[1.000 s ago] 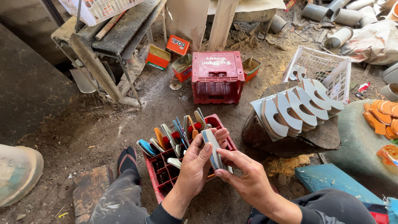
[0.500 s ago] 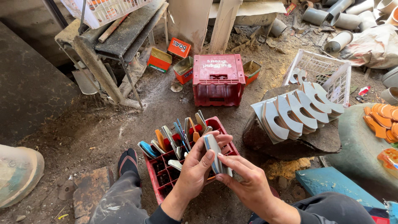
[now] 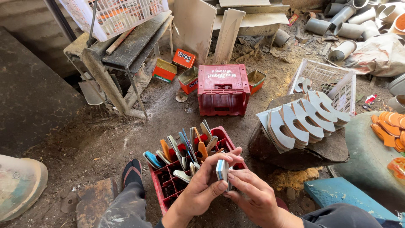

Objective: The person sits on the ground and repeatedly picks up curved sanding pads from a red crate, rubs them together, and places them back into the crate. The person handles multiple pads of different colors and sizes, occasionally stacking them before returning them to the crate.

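Both my left hand and right hand now pinch the thin stack of flat pieces upright, raised edge-on since a moment ago, just above the red crate beyond my fingers.

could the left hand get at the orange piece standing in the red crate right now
Probably yes. The orange piece stands upright in the red crate just above the left hand, with nothing over it. But that hand helps hold the small blue and white stack and would have to let go.
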